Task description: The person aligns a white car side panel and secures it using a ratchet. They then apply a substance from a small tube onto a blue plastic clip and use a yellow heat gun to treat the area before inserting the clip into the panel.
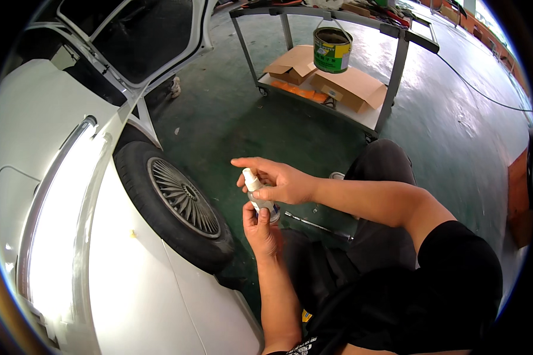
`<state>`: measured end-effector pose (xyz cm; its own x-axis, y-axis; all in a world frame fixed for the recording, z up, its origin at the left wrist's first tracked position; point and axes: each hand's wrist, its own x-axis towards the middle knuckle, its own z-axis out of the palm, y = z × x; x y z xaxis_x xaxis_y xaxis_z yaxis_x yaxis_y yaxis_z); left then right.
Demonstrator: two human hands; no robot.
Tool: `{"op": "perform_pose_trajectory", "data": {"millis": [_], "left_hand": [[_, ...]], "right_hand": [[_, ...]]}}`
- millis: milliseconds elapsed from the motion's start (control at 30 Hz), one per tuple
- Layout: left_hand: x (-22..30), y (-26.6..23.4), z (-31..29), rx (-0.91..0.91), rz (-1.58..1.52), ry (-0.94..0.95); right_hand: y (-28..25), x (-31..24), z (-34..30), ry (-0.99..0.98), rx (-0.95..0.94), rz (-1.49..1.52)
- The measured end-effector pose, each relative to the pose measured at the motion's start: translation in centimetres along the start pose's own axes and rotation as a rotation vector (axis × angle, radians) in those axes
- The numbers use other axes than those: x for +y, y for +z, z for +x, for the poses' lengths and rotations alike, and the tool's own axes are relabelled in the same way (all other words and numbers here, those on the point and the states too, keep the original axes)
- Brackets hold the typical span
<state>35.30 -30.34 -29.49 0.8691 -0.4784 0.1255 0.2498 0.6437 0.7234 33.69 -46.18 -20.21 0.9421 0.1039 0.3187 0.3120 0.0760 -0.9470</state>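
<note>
A small clear spray bottle with a white nozzle (251, 178) is held in front of me, beside the car wheel. My left hand (262, 232) is closed around its lower part, thumb pressed on the side. Higher up, my right hand (281, 182) grips the bottle near the neck, with the thumb across it and the index finger stretched out past the nozzle. Part of the bottle is hidden by my fingers. Left of my hands is a car's wheel (186, 198) with a many-spoked rim, set in a white body panel (136, 272).
A long lit lamp (59, 219) lies along the white car at left, below an open door (154, 35). Ahead stands a wheeled cart (401, 77) with cardboard boxes (352, 89) and a hanging green can (331, 53). On the floor near my leg lies a metal rod-shaped tool (317, 225).
</note>
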Motion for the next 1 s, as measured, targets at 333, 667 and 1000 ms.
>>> {"op": "perform_pose_trajectory", "data": {"millis": [333, 667, 1000], "left_hand": [[-1.2, -1.6, 0.8, 0.055, -0.312, 0.097], [-10.0, -7.1, -2.0, 0.365, -0.119, -0.288], [-9.7, -6.7, -2.5, 0.12, -0.16, -0.163]], "right_hand": [[3.5, -1.6, 2.1, 0.0, 0.005, -0.434], [14.1, -7.3, 10.2, -0.37, -0.141, -0.432], [14.4, -5.7, 10.4, -0.317, 0.004, -0.45]]}}
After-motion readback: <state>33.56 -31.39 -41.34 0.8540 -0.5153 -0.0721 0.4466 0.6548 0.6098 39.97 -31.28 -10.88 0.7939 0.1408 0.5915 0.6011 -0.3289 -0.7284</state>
